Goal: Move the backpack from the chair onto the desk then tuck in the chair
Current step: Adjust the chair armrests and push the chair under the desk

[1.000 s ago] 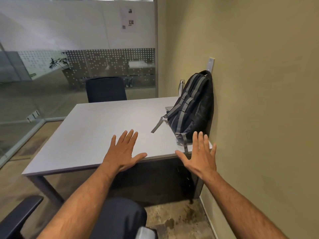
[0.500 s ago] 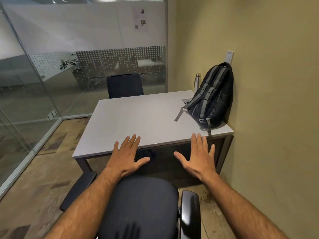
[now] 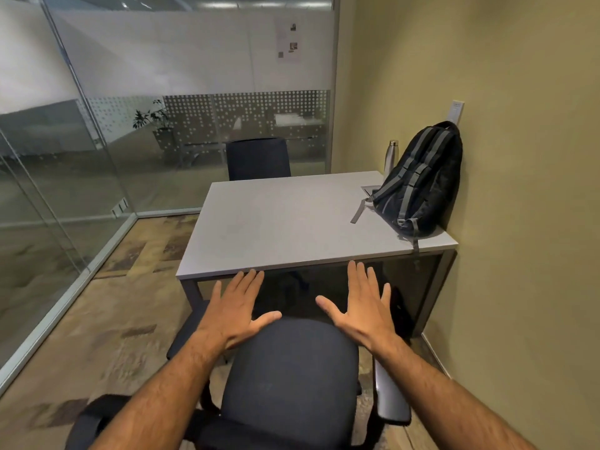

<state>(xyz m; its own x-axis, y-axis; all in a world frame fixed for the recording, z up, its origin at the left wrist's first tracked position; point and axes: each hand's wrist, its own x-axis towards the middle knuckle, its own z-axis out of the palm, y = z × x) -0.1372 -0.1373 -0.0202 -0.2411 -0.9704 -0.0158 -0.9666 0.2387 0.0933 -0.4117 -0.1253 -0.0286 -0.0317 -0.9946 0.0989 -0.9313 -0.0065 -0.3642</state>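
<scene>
Olive wall right, frosted glass partitions left, patterned carpet underfoot.

Steel water bottle upright near a yellow-green wall, white wall plate above, second dark chair before a glass partition with dotted frosting, potted plant beyond, paper notice on glass, patterned carpet.

A black backpack striped in grey is seen; the desk is pale grey; the chair is dark navy; the wall is olive-yellow.
</scene>
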